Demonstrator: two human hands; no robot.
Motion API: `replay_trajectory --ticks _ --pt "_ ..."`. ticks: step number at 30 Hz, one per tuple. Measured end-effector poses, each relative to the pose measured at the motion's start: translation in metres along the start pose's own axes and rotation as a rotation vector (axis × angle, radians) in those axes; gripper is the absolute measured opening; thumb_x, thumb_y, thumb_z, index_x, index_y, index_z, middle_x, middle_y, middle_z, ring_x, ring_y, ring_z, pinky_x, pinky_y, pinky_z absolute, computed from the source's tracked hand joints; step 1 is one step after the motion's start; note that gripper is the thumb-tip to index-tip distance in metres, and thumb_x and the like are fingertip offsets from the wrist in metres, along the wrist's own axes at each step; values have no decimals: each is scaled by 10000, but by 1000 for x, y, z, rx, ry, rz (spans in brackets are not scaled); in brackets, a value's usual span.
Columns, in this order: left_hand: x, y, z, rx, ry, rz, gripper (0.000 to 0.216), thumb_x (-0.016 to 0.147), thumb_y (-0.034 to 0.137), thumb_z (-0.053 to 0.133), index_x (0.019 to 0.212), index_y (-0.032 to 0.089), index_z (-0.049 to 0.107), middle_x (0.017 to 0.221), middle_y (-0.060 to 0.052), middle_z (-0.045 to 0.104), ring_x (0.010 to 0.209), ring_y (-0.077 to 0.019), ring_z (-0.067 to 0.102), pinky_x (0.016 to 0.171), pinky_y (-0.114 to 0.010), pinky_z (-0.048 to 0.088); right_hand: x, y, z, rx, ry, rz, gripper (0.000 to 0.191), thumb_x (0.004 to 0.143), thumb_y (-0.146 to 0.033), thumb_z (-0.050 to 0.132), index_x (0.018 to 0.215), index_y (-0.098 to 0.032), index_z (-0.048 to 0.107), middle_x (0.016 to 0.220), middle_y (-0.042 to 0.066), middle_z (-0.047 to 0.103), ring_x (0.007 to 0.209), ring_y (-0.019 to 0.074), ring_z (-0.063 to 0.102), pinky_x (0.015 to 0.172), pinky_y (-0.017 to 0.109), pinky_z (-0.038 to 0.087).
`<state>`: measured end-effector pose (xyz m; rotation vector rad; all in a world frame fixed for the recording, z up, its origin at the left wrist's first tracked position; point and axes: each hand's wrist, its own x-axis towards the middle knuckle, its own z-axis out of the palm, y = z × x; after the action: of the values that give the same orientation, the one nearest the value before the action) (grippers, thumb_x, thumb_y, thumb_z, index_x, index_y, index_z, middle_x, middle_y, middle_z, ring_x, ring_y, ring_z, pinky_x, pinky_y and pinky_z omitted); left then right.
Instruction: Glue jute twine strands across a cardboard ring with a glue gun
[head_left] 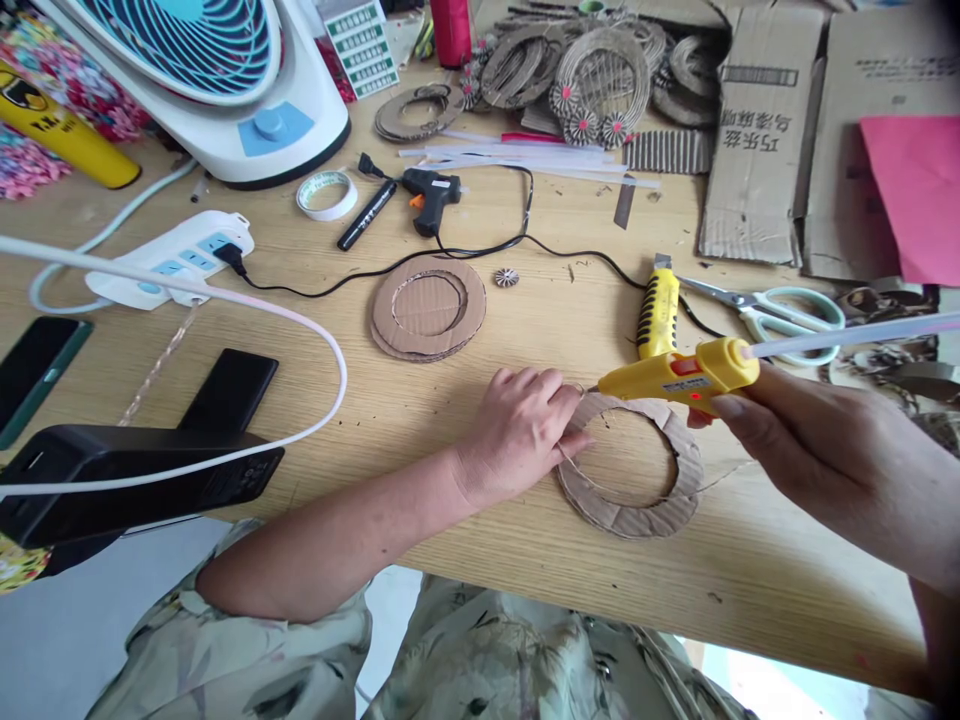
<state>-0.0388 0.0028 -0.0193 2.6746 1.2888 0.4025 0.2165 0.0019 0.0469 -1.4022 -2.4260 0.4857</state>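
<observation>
A yellow hot glue gun (675, 376) with a translucent glue stick (855, 334) in its back is gripped by my right hand (832, 450). Its nozzle points left, at the upper left edge of a cardboard ring (686, 480) lying on the table. On that same side, my left hand (525, 425) pinches the ring's edge between thumb and fingers. A thin strand of string crosses the ring near my left thumb and trails off to the right. Beyond my left hand lies a second cardboard ring (472, 320) on a cardboard piece, with a small striped rosette (506, 278) beside it.
Behind the glue gun are a yellow utility knife (660, 305) and scissors (787, 312). A black glue gun (433, 198), marker (366, 215) and tape roll (327, 196) lie farther back. A power strip (169, 262), power bank (67, 470) and fan (300, 90) stand left; cables cross there.
</observation>
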Motion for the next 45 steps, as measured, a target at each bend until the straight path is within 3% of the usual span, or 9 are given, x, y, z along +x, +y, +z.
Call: replay_trajectory --ticks 24,33,38,45 --pt "0 0 1 -3 42 15 374 924 527 624 951 155 616 958 -70 633 903 -250 591 777 -384 391 0 1 -3 -31 -5 18 294 1009 -453 388 907 -250 575 635 -36 613 468 124 577 427 276 420" --pt "0 0 -1 -5 8 0 378 921 537 628 950 160 608 976 -80 639 929 -252 593 794 -384 387 5 -1 -7 -32 21 19 319 1004 -457 382 865 -247 578 547 -53 528 375 109 491 388 268 380" --pt "0 0 -1 0 8 0 374 919 531 633 939 159 606 972 -82 640 918 -253 592 783 -386 387 1 0 -7 -24 -13 39 307 1001 -467 393 898 -250 584 623 -27 606 453 134 572 435 276 421" --pt "0 1 -2 -8 -2 -5 361 927 519 626 946 159 608 977 -79 639 923 -253 591 788 -387 386 2 -1 -6 -53 0 30 317 1006 -465 383 881 -245 574 602 -32 596 427 129 554 418 277 402"
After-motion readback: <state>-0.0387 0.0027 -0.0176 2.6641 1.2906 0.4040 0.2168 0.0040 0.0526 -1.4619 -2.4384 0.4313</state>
